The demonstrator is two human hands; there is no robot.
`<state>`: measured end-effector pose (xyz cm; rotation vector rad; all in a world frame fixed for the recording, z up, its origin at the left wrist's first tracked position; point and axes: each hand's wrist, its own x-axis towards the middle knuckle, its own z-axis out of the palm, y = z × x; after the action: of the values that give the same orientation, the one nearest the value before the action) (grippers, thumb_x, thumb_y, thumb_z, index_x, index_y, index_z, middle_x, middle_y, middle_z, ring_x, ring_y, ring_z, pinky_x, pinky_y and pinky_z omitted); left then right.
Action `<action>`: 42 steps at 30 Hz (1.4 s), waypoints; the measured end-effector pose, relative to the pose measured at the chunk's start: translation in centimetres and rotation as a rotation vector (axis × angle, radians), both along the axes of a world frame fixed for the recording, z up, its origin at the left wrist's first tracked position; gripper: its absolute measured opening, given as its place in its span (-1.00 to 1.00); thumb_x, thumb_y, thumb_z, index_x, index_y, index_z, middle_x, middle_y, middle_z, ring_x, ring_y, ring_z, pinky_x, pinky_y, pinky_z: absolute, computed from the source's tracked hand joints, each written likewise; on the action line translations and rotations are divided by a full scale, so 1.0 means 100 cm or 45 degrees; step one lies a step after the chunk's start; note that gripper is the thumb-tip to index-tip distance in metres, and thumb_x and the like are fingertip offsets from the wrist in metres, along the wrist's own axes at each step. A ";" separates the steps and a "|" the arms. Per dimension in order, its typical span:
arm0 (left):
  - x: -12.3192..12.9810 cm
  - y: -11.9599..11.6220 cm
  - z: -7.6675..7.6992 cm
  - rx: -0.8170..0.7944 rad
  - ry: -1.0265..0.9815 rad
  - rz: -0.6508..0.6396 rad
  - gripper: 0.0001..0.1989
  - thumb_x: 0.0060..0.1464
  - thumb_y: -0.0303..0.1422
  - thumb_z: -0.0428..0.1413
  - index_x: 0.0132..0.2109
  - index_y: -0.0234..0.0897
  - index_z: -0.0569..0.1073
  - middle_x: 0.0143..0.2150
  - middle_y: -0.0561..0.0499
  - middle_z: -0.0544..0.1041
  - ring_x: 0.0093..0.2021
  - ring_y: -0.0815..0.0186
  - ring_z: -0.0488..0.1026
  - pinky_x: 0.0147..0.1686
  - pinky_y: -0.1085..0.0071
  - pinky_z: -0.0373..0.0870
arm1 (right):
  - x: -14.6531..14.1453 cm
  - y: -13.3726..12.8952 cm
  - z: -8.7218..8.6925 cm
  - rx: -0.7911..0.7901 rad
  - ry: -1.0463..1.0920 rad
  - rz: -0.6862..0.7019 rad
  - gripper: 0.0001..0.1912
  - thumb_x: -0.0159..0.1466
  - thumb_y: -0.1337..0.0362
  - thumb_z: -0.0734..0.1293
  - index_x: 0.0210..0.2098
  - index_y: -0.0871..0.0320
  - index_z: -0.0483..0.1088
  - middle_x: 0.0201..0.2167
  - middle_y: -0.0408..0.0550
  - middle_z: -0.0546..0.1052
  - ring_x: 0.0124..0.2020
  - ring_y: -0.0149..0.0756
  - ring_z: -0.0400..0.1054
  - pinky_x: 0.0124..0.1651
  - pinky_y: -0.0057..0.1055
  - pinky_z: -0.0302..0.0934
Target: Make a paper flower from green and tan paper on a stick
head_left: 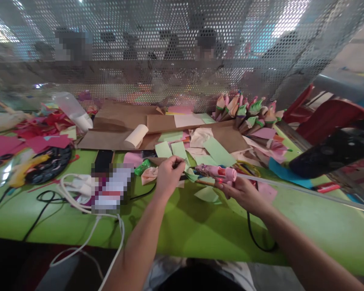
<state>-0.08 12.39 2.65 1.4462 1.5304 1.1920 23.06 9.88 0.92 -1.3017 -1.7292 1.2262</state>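
1. Perforated metal screen (176,87) is standing behind a green worktop (197,238), and blurred shapes are showing through its holes.
2. Near the middle, the left hand (168,173) is keeping a narrow grip, its fingertips pinching at a small light green paper piece (191,175).
3. Opposite it, the right hand (248,196) is closing its grip around a pink glue gun (214,171), whose nozzle is pointing at that green piece.
4. From the gun's rear, a long clear glue stick (303,190) is reaching out to the right.
5. Below the gun, a thin brown stick (205,183) is running between the green piece and the right hand's fingers.
6. Beyond the hands, loose green sheets (220,150), a pale roll (136,136) and brown paper (118,117) are lying about.
7. Wrapped paper bunches (250,113) are clustering at the back right.
8. Off to the left, a yellow glue gun (28,169) is resting by a black round tray (56,165).
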 end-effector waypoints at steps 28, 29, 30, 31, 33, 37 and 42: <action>-0.002 0.002 -0.002 0.027 -0.154 -0.009 -0.84 -0.02 -0.26 0.12 -0.40 -0.26 0.46 -0.51 0.13 0.39 -0.45 0.39 0.29 -0.39 0.48 0.22 | 0.003 0.000 -0.005 -0.035 -0.051 -0.028 -0.43 0.14 -0.28 0.36 -0.47 0.15 0.33 -0.59 -0.19 0.26 -0.54 -0.42 0.08 -0.50 -0.45 -0.01; -0.002 0.002 -0.002 0.027 -0.156 -0.012 -0.84 -0.01 -0.26 0.12 -0.39 -0.26 0.46 -0.51 0.13 0.40 -0.46 0.39 0.29 -0.39 0.48 0.22 | 0.003 0.000 -0.005 -0.030 -0.045 -0.027 -0.42 0.14 -0.29 0.35 -0.48 0.15 0.33 -0.59 -0.19 0.27 -0.54 -0.41 0.08 -0.50 -0.45 -0.01; -0.002 0.002 -0.002 0.028 -0.157 -0.013 -0.84 -0.01 -0.26 0.12 -0.39 -0.26 0.46 -0.51 0.13 0.40 -0.45 0.39 0.30 -0.39 0.48 0.22 | 0.002 0.000 -0.005 -0.026 -0.040 -0.025 -0.42 0.14 -0.30 0.34 -0.48 0.15 0.33 -0.59 -0.18 0.27 -0.55 -0.41 0.09 -0.51 -0.44 0.00; -0.002 0.002 -0.002 0.031 -0.156 -0.011 -0.84 -0.02 -0.26 0.12 -0.39 -0.26 0.47 -0.50 0.13 0.41 -0.45 0.39 0.30 -0.39 0.48 0.22 | 0.002 0.000 -0.005 -0.023 -0.038 -0.021 -0.41 0.15 -0.30 0.34 -0.48 0.15 0.33 -0.59 -0.18 0.28 -0.55 -0.41 0.09 -0.51 -0.44 0.00; -0.002 0.002 -0.003 0.038 -0.152 -0.002 -0.85 -0.02 -0.26 0.13 -0.39 -0.26 0.47 -0.50 0.12 0.42 -0.45 0.38 0.30 -0.38 0.48 0.22 | 0.003 0.001 -0.006 -0.016 -0.047 -0.014 -0.41 0.15 -0.30 0.33 -0.48 0.14 0.33 -0.60 -0.18 0.27 -0.55 -0.41 0.09 -0.51 -0.44 -0.01; -0.003 0.002 -0.003 0.036 -0.145 0.009 -0.85 -0.02 -0.26 0.13 -0.39 -0.26 0.47 -0.51 0.12 0.41 -0.45 0.38 0.30 -0.38 0.48 0.22 | 0.004 0.001 -0.009 -0.014 -0.065 -0.017 -0.42 0.15 -0.29 0.34 -0.49 0.15 0.33 -0.60 -0.19 0.27 -0.55 -0.41 0.08 -0.50 -0.43 -0.01; -0.002 0.001 -0.001 0.018 -0.133 -0.040 -0.86 0.00 -0.27 0.13 -0.38 -0.26 0.47 -0.49 0.12 0.43 -0.45 0.38 0.32 -0.39 0.48 0.24 | 0.004 0.001 -0.006 -0.021 -0.080 -0.050 -0.41 0.13 -0.31 0.33 -0.50 0.13 0.30 -0.61 -0.19 0.26 -0.55 -0.40 0.09 -0.51 -0.43 -0.02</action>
<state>-0.26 12.46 2.53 1.3899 1.4261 1.2421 23.44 9.97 0.30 -1.3915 -1.7321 1.1916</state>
